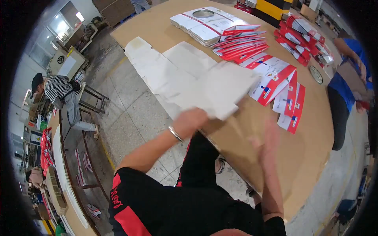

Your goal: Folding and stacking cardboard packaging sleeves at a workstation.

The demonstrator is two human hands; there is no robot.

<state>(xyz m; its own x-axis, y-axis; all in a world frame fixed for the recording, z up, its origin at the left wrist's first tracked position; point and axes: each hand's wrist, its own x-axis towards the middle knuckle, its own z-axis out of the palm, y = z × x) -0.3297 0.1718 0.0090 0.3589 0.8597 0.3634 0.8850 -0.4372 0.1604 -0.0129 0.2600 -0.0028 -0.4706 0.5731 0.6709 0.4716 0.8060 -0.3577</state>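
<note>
My left hand [191, 120], with a metal bracelet on the wrist, grips the near edge of a blurred white flat cardboard sheet [224, 88] at the table's near-left edge. My right hand [267, 139] is blurred, fingers spread, above the bare brown tabletop [275, 165] and holds nothing. A row of overlapping white flat sheets [165, 67] lies further left along the table edge. Red and white flat cartons [275, 78] lie just beyond the held sheet.
Stacks of red and white flat cartons [244, 41] and white ones [204, 23] fill the far table. A person in blue [346, 78] works at the right side. Another person in a striped top [63, 94] sits at left by a long bench [59, 157].
</note>
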